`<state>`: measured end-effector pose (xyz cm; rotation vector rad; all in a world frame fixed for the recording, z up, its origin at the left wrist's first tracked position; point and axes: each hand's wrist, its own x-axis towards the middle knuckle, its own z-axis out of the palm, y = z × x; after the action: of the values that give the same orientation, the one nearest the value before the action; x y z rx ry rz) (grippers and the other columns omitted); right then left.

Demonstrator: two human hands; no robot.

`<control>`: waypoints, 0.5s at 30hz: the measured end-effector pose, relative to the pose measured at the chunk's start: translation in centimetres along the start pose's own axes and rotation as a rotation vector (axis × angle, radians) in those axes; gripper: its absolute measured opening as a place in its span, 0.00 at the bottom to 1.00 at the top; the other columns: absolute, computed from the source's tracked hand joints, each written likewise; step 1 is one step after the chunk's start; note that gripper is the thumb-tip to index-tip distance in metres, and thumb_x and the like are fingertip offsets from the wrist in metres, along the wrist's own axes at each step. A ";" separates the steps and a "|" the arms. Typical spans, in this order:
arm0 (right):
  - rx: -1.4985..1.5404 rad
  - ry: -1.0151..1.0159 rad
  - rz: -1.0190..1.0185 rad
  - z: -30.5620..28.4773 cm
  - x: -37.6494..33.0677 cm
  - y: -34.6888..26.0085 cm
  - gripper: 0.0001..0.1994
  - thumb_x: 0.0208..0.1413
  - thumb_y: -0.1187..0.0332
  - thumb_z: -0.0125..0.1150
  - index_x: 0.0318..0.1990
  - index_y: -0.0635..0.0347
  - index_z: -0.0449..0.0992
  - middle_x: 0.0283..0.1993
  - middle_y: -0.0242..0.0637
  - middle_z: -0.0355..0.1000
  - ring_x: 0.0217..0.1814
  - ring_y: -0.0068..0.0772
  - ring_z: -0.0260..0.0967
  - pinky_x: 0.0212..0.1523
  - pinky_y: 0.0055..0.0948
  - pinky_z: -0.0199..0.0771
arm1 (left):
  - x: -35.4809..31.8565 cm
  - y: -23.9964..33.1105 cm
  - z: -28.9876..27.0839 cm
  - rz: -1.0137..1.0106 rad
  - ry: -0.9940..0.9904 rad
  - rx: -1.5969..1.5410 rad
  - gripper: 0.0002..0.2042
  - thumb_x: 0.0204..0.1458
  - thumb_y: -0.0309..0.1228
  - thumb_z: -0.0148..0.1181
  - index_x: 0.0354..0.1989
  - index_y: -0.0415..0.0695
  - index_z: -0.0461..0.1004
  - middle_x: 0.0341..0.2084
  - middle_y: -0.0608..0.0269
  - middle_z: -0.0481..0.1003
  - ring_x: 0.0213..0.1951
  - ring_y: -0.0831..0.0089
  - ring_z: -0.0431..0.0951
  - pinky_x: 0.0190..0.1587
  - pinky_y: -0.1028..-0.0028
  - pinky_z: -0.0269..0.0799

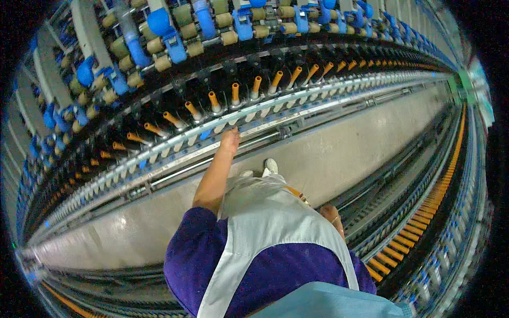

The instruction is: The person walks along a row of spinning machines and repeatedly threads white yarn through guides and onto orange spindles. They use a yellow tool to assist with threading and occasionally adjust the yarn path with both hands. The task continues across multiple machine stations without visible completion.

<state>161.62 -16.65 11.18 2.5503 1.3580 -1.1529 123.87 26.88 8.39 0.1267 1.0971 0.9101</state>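
My left hand point(229, 139) reaches forward to the lower front rail point(254, 126) of a long spinning frame. Its fingers look curled together by the rail; anything between them is too small to make out. Just beyond it, orange bobbin tubes point(235, 92) stand on spindles in a curved row, most looking bare of yarn. A blue tab point(205, 134) sits on the rail to the left of the hand. My right hand point(330, 213) hangs low beside my apron point(275, 212), near the machine behind me, its fingers not clear.
Blue clamps point(172, 47) and pale rollers point(229, 37) line the upper part of the frame. A grey floor aisle point(318, 148) runs under my white shoes point(271, 165). To the right and behind, another machine carries a row of orange tubes point(408, 236).
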 end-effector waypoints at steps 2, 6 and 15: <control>-0.249 0.111 -0.223 -3.3 6.2 2.4 0.10 0.50 0.65 0.54 0.29 0.64 0.75 0.28 0.41 0.74 0.25 0.34 0.70 0.29 0.36 0.71 | -5.1 0.2 3.0 0.220 0.007 0.418 0.19 0.56 0.26 0.48 0.57 0.40 0.59 0.52 0.49 0.66 0.53 0.56 0.67 0.55 0.66 0.61; -0.477 -0.089 -0.308 -10.8 19.7 0.4 0.10 0.51 0.68 0.48 0.33 0.60 0.76 0.30 0.38 0.75 0.29 0.36 0.72 0.34 0.31 0.73 | -11.8 1.2 10.2 0.892 0.035 0.910 0.25 0.59 0.30 0.43 0.64 0.37 0.47 0.59 0.41 0.58 0.59 0.49 0.60 0.59 0.67 0.55; 0.066 0.008 -0.891 -20.5 18.6 -28.3 0.12 0.55 0.62 0.52 0.31 0.61 0.75 0.27 0.47 0.72 0.27 0.47 0.71 0.30 0.38 0.70 | -15.0 15.2 20.8 1.303 0.287 0.879 0.17 0.58 0.36 0.48 0.48 0.35 0.58 0.33 0.40 0.71 0.36 0.42 0.71 0.37 0.57 0.65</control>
<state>159.63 21.08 22.91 1.9604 2.6060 -1.2452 129.81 33.26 36.90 1.6210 1.6216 1.5174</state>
